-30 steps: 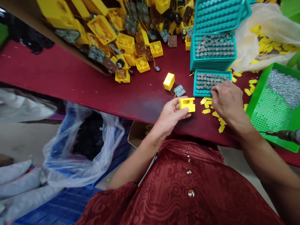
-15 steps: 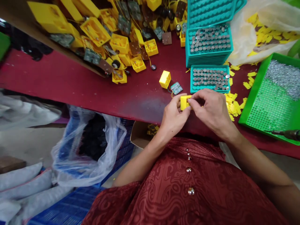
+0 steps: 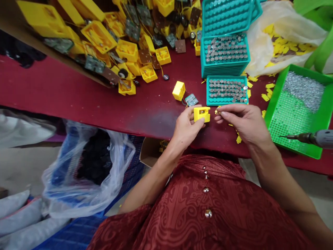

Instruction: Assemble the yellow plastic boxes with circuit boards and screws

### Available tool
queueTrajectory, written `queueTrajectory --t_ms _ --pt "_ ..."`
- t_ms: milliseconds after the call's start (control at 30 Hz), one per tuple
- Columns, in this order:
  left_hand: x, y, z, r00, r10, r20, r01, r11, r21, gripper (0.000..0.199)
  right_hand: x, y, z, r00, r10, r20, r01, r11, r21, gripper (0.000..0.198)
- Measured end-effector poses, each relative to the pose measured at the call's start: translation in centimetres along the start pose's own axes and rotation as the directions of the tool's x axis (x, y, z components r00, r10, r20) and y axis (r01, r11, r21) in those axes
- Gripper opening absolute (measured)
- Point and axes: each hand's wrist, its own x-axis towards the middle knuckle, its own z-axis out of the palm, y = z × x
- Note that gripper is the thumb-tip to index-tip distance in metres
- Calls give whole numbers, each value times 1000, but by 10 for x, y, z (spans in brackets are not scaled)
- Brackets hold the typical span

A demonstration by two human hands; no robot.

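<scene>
Between the thumb and fingers of my left hand is a small yellow plastic housing, its recess facing up with a bit of metal inside. A short gap to the right, my right hand is closed in a pinch; a tiny piece seems to be at its fingertips, too small to name. Just beyond my left hand lie a yellow box and a wired circuit board. A teal tray with rows of button cells sits past my right hand. Flat yellow pieces lie partly under that hand.
More teal trays are stacked behind. A green basket of small metal parts stands right, with a power screwdriver over it. Yellow housings with boards are heaped at the back left. A lined blue crate is below the table edge.
My right hand has drawn away to the right from the housing. The housing, still in my left hand, now shows its recess. The view has shifted slightly, bringing the screwdriver further in.
</scene>
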Motion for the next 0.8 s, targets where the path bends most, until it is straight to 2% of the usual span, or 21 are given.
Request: queueTrajectory --t_ms 100,267,333,433,533,700,800 --pt "0 -2 0 1000 17 15 -17 1000 5 47 0 -3 1 999 33 -6 -33 998 54 26" --pt "1 -2 2 999 40 23 -40 999 7 48 1 -3 2 999 53 0 -53 995 80 24" --pt "1 -1 3 999 35 17 -35 999 1 48 2 1 1 999 41 3 -41 998 39 20" --pt "1 0 3 1000 28 4 -28 1000 -10 48 3 5 0 999 -37 -35 32 992 -125 9" --pt "1 0 3 1000 28 7 -28 1000 -5 48 2 5 1 992 -99 -85 74 965 -253 9" --pt "3 -5 4 999 53 13 -53 998 35 47 1 -5 10 995 -92 -31 83 972 -221 8" --pt "-1 -8 7 994 110 -6 -109 988 113 45 5 -9 21 994 -112 10 111 959 -261 7"
